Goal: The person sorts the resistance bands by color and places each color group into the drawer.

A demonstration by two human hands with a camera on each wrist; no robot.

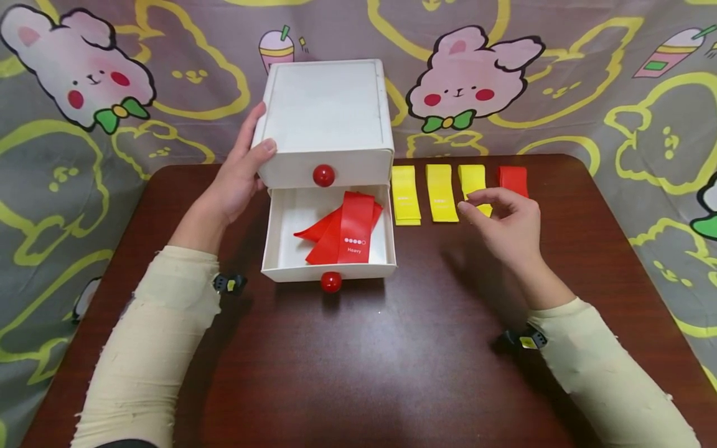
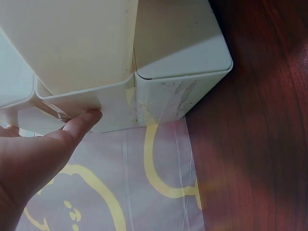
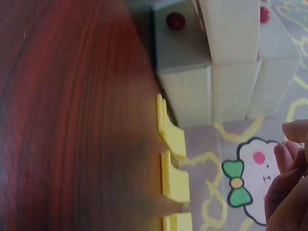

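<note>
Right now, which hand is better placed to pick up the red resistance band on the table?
Likely the right hand: it hovers near the folded red resistance band, seemingly empty, while the left hand touches the white drawer unit.

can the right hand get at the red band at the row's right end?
Probably yes: the right hand looks empty and is close by the red band, with nothing visible lying on top of it.

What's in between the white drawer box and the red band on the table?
Three yellow bands in a row, as the head view shows. The right hand partly hides the one nearest the red band.
</note>
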